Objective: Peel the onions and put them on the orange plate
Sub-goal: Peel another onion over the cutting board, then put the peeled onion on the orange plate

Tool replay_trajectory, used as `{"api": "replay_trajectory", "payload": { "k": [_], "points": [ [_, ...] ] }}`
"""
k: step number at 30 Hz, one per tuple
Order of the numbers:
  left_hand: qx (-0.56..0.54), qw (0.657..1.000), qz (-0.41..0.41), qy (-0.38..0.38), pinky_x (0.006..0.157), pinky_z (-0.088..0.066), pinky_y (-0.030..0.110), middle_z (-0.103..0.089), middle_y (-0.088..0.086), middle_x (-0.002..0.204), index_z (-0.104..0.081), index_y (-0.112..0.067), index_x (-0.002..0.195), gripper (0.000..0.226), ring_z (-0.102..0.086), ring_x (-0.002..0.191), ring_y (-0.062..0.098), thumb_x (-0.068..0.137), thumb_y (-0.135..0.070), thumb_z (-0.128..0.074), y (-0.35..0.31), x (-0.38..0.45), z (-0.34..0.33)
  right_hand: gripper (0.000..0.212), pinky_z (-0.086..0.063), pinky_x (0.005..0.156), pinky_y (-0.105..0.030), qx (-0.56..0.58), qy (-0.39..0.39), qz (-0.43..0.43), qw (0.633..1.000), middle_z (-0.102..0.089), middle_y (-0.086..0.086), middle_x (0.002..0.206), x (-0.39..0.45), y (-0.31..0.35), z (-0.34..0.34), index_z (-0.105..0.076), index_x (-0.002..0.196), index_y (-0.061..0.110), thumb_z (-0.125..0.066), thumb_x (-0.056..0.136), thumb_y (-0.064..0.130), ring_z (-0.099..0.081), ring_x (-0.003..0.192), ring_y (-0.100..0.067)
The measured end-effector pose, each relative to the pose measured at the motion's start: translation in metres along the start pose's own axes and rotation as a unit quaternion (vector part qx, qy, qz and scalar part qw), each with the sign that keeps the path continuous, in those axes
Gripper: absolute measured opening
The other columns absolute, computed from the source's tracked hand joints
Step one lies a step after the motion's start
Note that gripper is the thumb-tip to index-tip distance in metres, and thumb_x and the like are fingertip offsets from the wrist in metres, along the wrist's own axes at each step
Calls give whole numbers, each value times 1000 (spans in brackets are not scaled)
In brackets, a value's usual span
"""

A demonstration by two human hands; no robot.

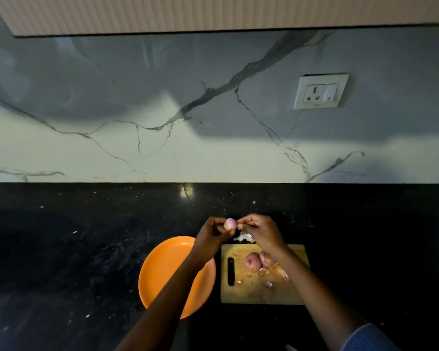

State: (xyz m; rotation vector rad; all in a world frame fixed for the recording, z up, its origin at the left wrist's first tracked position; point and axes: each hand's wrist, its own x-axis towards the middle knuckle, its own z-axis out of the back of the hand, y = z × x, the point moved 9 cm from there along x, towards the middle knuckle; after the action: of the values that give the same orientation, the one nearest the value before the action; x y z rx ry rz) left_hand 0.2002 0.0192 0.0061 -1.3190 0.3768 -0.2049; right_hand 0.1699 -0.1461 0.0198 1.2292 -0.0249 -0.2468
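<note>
Both hands' grip, left hand [213, 234] and right hand [260, 230], pinches a pale, glossy onion [230, 223] above the dark surface [86, 249], beyond the bare orange plate [162, 262].

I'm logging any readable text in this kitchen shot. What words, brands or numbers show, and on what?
Wall socket plate: a small mark on its lower edge, too small and blurred to read.
Cutting board, orange plate, counter: no text visible.

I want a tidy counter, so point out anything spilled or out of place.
Onion skin scraps lie scattered on the cutting board, and a few more lie on the black counter behind it. The orange plate is bare.
</note>
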Motion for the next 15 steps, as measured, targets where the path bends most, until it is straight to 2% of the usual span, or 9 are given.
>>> {"api": "replay_trajectory", "payload": {
  "k": [2, 4, 8, 10, 12, 15],
  "points": [
    [6, 1000, -3, -7, 72, -51, 26, -67, -1, 91, -62, -24, 104, 20, -67, 85, 12, 89, -24, -76, 3, -5, 8, 7, -54, 73, -20, -4, 14, -3, 1000, -78, 7, 87, 0, -1, -6, -75, 90, 25, -76, 88, 19, -72, 81, -3],
    [5, 1000, -6, -17, 71, -50, 22, -67, 1, 92, -63, -20, 108, 23, -66, 85, 11, 89, -21, -75, 5, -12, 17, 7, -56, 76, -23, -11, 34, -7, 999, -77, 7, 88, -1, -1, -16, -74, 90, 25, -77, 88, 19, -72, 84, -4],
    [18, 999, 3, -46, 69, -50, 17, -66, -2, 94, -65, -18, 116, 27, -65, 88, 10, 90, -19, -73, 15, -30, 42, 17, -58, 84, -32, -52, 95, 6, 994, -76, 5, 93, 1, 5, -49, -69, 92, 27, -80, 84, 16, -71, 91, -8],
    [31, 998, 9, -52, 67, -49, 15, -66, -5, 97, -66, -23, 116, 25, -64, 88, 9, 91, -21, -72, 20, -39, 51, 31, -58, 87, -32, -70, 141, 23, 987, -74, 5, 97, -2, 11, -71, -65, 103, 31, -81, 82, 16, -70, 92, -6],
    [44, 997, 14, -57, 68, -49, 14, -67, -7, 98, -65, -30, 112, 22, -64, 86, 2, 93, -23, -71, 22, -45, 58, 44, -57, 84, -27, -107, 172, 55, 978, -71, 10, 99, -6, 18, -88, -63, 118, 34, -82, 82, 17, -67, 92, -2],
    [64, 996, 37, -51, 67, -48, 14, -67, -9, 100, -61, -33, 118, 25, -65, 88, 2, 95, -27, -68, 26, -49, 64, 41, -57, 82, -32, -146, 170, 77, 971, -72, 7, 103, -9, 25, -102, -63, 122, 29, -77, 86, 18, -67, 94, -7]
  ]
}}
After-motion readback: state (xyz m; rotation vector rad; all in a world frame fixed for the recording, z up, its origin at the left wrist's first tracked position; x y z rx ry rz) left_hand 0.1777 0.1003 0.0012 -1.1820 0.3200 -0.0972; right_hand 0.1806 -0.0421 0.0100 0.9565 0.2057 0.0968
